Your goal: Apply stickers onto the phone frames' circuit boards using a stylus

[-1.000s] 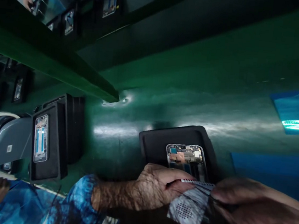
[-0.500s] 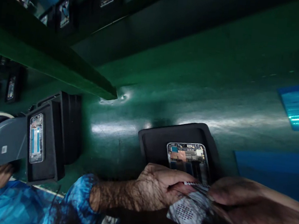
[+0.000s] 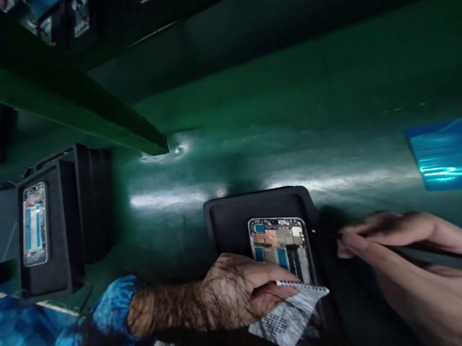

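Left hand (image 3: pixel 235 289): pinched a white printed film (image 3: pixel 290 317).
Right hand (image 3: pixel 376 238): gripped a slim dark tool (image 3: pixel 436 258).
Phone frame (image 3: pixel 283 250): lay open in a black tray (image 3: pixel 226 222) on the green surface (image 3: pixel 216 155).
Risk: a slip of the tool could scratch the exposed board.

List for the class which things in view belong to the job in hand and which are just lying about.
In use: left hand holding white printed film; right hand holding slim black rod; open phone frame in black plastic tray.

Lying about: shiny blue film sheet; second phone frame in black holder.
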The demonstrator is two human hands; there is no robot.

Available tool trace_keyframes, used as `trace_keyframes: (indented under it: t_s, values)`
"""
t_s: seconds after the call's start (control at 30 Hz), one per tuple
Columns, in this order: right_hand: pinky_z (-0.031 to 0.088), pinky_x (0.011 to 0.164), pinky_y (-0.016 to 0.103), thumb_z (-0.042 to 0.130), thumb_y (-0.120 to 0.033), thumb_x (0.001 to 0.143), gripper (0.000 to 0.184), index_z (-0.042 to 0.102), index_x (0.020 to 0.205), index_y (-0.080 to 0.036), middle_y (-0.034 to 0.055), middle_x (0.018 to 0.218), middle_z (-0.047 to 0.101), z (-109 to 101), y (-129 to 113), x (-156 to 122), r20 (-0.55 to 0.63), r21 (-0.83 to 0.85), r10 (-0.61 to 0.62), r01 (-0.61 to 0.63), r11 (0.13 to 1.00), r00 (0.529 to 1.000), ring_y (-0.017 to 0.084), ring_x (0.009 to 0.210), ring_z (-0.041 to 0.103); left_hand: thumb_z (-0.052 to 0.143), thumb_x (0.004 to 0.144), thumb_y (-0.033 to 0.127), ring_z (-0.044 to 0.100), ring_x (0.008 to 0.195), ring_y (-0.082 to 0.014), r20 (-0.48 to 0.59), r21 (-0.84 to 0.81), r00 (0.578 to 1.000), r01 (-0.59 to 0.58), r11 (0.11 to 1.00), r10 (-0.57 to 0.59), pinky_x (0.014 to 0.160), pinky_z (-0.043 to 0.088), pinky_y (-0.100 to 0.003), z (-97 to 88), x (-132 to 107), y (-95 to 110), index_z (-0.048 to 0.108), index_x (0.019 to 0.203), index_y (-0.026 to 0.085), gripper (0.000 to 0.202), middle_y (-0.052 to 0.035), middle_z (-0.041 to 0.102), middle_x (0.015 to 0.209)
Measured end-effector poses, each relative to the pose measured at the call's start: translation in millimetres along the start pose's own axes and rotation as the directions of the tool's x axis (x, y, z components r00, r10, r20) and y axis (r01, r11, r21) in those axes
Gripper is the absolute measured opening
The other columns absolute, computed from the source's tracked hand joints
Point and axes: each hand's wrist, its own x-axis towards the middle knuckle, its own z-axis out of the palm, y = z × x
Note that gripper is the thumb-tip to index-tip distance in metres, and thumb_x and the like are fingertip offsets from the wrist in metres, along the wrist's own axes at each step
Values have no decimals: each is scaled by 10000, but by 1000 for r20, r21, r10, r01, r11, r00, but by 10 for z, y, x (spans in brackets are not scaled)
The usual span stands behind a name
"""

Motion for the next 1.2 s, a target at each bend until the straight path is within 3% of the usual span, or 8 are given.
trace_keyframes:
  t_s: [0.2, 0.43, 0.63, 0.83, 0.93, 1.07, 1.2]
  values:
    - [602, 630, 268, 857, -208, 656, 210, 667, 611, -286, -21, 684, 756, 120, 5, 49, 29, -29, -14, 15, 999, 999, 172, 667, 748, 577, 820, 206, 703, 628, -77, 12, -8, 999, -36, 999, 36, 616, 533, -78, -14, 24, -15, 578, 933, 207, 113, 29, 721, 733]
    - [617, 650, 288, 863, -218, 688, 209, 676, 636, -297, -27, 701, 752, 207, -24, 10, 12, -80, -76, 77, 994, 997, 178, 672, 741, 588, 813, 220, 703, 601, -88, -2, 12, 1000, -28, 1000, 29, 562, 536, -106, 27, -4, -45, 561, 947, 241, 138, 39, 720, 716]
    - [655, 624, 410, 889, -422, 700, 300, 623, 616, -313, 9, 715, 725, 234, -114, -13, 3, -141, -74, 74, 987, 997, 258, 677, 741, 574, 826, 240, 702, 587, -85, -1, 22, 1000, -25, 999, 25, 549, 528, -109, 25, 1, -58, 556, 948, 248, 124, 45, 719, 696]
    - [657, 584, 389, 881, -547, 700, 390, 579, 598, -322, 10, 710, 710, 230, -154, -25, 29, -216, -117, 120, 969, 993, 264, 683, 746, 575, 825, 227, 698, 575, -87, 6, 26, 1000, -28, 999, 28, 540, 518, -113, 6, 12, -38, 566, 928, 232, 104, 39, 714, 678]
    - [638, 550, 368, 862, -506, 724, 335, 605, 599, -331, 9, 716, 731, 205, -164, -29, 77, -236, -160, 174, 956, 984, 254, 662, 741, 576, 823, 227, 698, 578, -85, -11, 23, 1000, -24, 999, 25, 544, 521, -110, 26, 0, -38, 561, 929, 236, 108, 41, 715, 676]
    - [605, 551, 350, 790, -324, 745, 167, 691, 613, -350, -3, 714, 758, 186, -127, -52, 150, -225, -253, 282, 933, 956, 214, 602, 715, 580, 821, 233, 698, 590, -81, -14, 14, 1000, -24, 1000, 24, 570, 529, -106, 52, -14, -61, 554, 948, 246, 130, 47, 717, 698]
    - [582, 618, 357, 803, -238, 736, 187, 679, 678, -364, -10, 824, 737, 82, -77, -69, 51, -191, -270, 275, 942, 961, 187, 690, 707, 548, 844, 231, 703, 675, -74, 32, 8, 999, -26, 1000, 25, 647, 537, -99, -14, -4, -51, 546, 960, 231, 115, 44, 717, 770]
